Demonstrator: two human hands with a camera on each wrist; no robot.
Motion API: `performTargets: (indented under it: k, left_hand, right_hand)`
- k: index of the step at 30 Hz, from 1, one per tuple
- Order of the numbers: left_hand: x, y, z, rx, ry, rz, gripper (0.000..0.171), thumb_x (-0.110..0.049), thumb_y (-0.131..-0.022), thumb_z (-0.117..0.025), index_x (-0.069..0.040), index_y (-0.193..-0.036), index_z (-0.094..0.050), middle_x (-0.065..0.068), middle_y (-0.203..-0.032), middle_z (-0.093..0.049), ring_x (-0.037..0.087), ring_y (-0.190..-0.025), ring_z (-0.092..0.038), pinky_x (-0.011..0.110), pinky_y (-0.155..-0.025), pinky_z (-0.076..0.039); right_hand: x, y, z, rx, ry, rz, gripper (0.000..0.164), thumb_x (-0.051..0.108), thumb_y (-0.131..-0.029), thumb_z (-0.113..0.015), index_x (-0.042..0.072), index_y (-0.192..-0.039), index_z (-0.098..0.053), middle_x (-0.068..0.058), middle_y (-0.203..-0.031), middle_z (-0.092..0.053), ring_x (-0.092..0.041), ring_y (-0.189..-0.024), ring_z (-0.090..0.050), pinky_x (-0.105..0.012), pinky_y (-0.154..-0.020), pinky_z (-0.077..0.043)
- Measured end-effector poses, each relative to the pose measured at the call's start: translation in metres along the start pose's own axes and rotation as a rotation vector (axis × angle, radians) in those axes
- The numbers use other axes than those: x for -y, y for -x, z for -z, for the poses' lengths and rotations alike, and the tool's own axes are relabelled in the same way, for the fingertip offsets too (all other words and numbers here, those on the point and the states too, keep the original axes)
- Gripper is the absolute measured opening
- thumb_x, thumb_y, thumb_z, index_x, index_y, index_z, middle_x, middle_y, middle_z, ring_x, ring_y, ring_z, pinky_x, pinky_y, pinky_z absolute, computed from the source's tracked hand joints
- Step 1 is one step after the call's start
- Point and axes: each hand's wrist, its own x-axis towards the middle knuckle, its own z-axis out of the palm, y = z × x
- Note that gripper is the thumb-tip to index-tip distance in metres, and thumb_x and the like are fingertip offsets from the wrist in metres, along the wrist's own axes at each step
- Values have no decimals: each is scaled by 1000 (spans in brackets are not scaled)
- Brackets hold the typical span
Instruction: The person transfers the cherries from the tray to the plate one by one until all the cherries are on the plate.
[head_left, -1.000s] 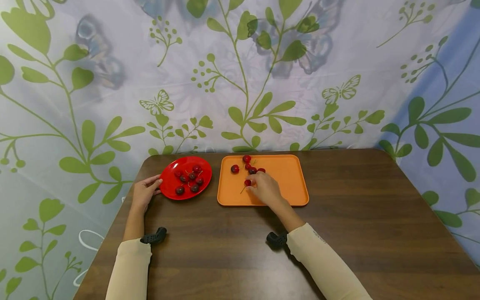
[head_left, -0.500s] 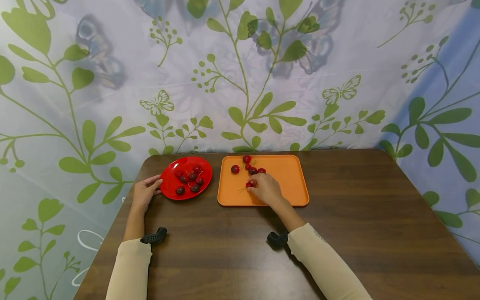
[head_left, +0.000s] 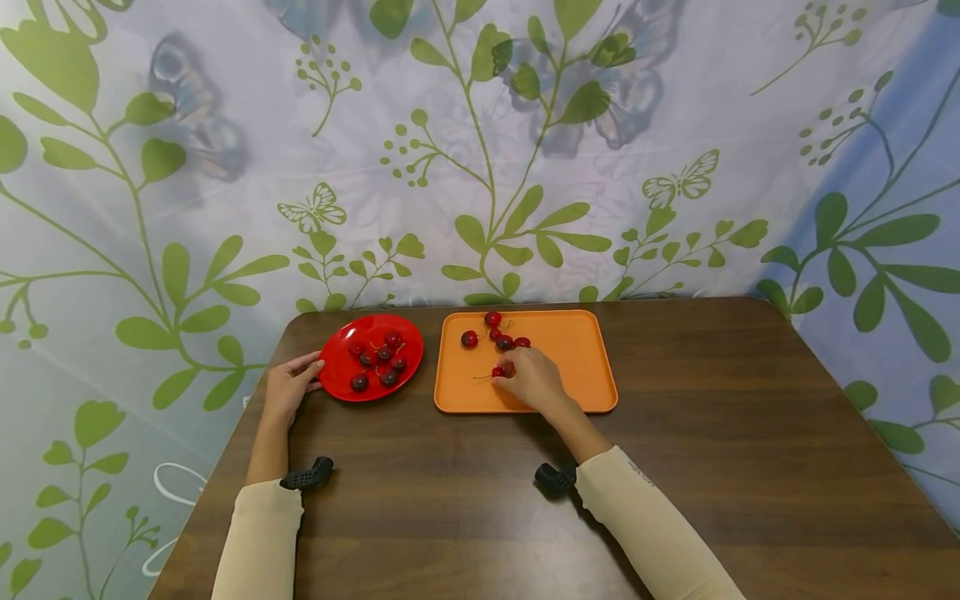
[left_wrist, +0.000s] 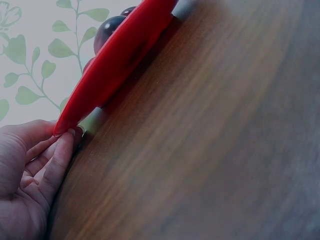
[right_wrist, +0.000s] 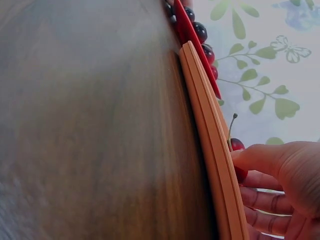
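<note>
The rim of the red plate (head_left: 341, 342) was pinched at its left edge by the left hand (head_left: 291, 385), with the thumb and fingertips closed on the rim. The plate was located at the back left corner of the worktop (head_left: 712, 417); a group of cherries (head_left: 384, 354) was carried on it, mostly toward its right edge.

One stemmed cherry (head_left: 497, 372) was grasped between the thumb and fingers of the right hand (head_left: 534, 379). It was positioned over the left half of the orange tray (head_left: 577, 350), nearer the front edge than the back, with its stem (head_left: 481, 378) directed toward the tray's left edge. Contact between this cherry and the tray could not be determined. A second red surface was partly hidden by the fingers. Further cherries were grouped near the tray's back edge, left of its middle.

The tray was set along the worktop's back edge, just beside the plate. Black wrist straps (head_left: 309, 473) and pale sleeves (head_left: 258, 533) were worn on both arms. A leaf-patterned cloth (head_left: 420, 250) was hung behind the worktop's back edge.
</note>
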Motion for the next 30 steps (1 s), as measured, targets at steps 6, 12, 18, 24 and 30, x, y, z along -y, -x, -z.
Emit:
performTargets:
  k: [6,12,18,24,30]
  left_hand:
    - [-13,5,0,-1,26,20,44,-5,-97,-68,15,-134,-56,-10,-96,-70,3,-79,-68,21,-67,-61]
    - [-27,9,-2,21,29,22,43,-2,-97,-67,17,-134,-55,-4,-97,-72,7,-76,-70,24,-68,-62]
    - [-18,6,0,7,39,13,42,-3,-97,-68,16,-133,-57,-8,-95,-72,4,-76,-69,22,-67,-61]
    - [1,1,2,8,-22,-19,45,-11,-99,-68,12,-136,-57,-14,-93,-70,2,-76,-68,19,-67,-61]
    - [7,-1,3,15,-44,-45,45,-14,-100,-67,11,-136,-58,-16,-95,-69,0,-80,-68,19,-69,-60]
  right_hand:
    - [7,-1,3,-15,-44,21,24,32,-85,-85,15,-100,-78,6,-80,-65,-13,-73,-58,-30,-61,-52]
    - [20,2,9,-27,-116,67,21,29,-85,-85,15,-100,-78,7,-78,-65,-10,-67,-56,-27,-59,-50]
    - [35,0,9,-54,-163,133,18,24,-85,-84,15,-100,-80,6,-81,-69,-8,-65,-56,-27,-61,-50]
    - [50,-9,5,-38,-185,186,17,23,-87,-83,15,-101,-80,5,-85,-71,-7,-67,-57,-24,-61,-51]
    - [66,-26,2,-24,-115,249,14,25,-89,-81,16,-100,-79,5,-88,-71,-8,-70,-58,-24,-62,-52]
